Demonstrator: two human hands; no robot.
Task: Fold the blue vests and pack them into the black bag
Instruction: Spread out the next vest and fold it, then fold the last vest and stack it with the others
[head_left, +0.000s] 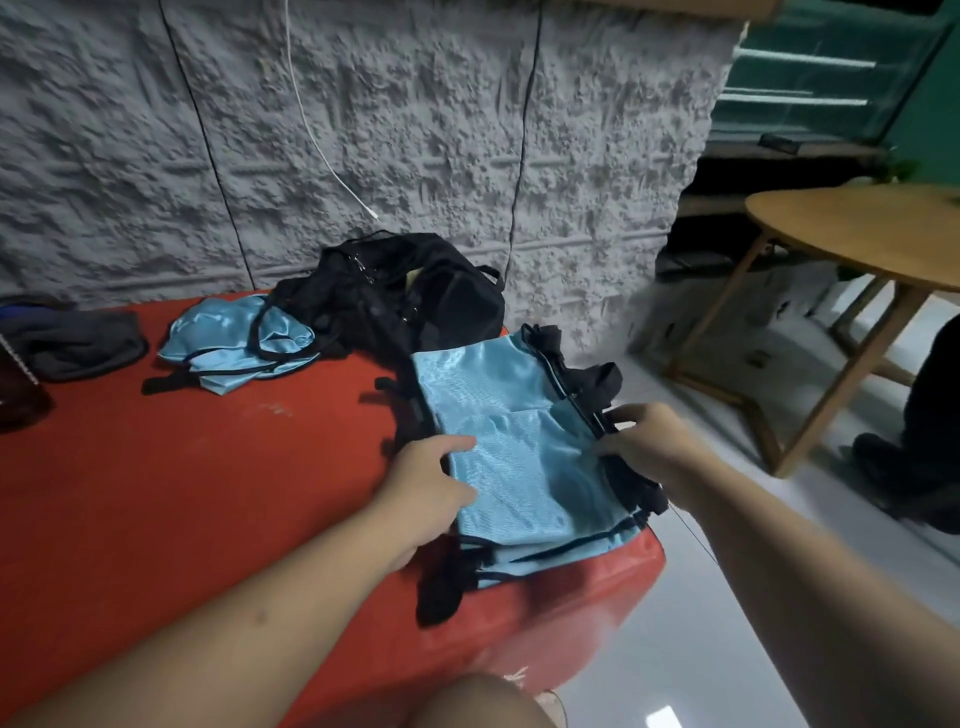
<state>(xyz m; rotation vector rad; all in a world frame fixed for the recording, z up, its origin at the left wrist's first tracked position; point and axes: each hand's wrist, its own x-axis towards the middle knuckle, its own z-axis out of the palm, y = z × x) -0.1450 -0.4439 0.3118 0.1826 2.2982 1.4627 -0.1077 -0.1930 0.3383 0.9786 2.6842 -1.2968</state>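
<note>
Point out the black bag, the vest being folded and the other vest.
black bag (415, 296): head view, its side.
vest being folded (524, 467): head view, top panel.
other vest (228, 338): head view, crumpled middle.

Dim indoor light around your hands; soft shadows under vest (524, 467). Glare patch on floor (665, 719) below your right arm. Motion blur right of grip; wide-angle bending at edges.

head view, looking down, close in
</note>
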